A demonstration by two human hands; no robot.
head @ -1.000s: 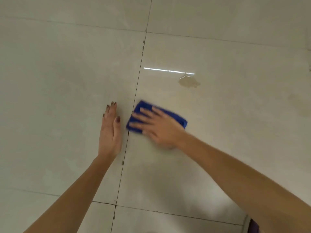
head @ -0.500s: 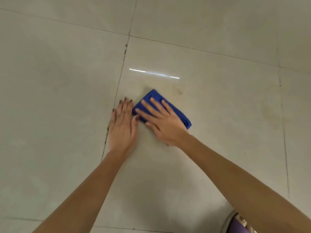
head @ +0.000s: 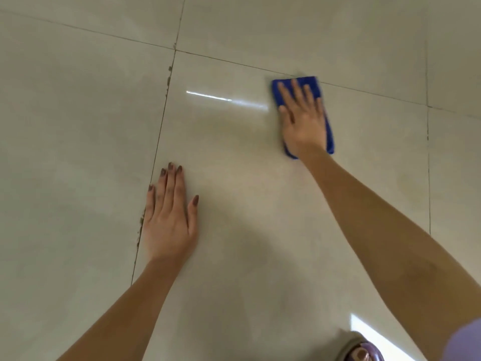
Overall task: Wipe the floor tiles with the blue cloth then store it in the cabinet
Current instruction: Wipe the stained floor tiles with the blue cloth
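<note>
A folded blue cloth [head: 330, 136] lies flat on the glossy beige floor tiles [head: 234, 157], near the far right corner of the middle tile. My right hand [head: 302, 118] presses down on it with fingers spread, covering most of it. My left hand [head: 169, 214] rests flat on the same tile, palm down, fingers together, beside the left grout line. It holds nothing. No cabinet is in view.
Dark grout lines [head: 161, 121] run between the large tiles, with grime along the left one. A faint stain [head: 406, 183] marks the tile at the right. A purple garment [head: 466, 342] and a round purple object [head: 361, 353] show at the bottom right.
My right hand slid the cloth from beside my left hand to the far right of the tile. My left hand stayed planted near the left grout line.
</note>
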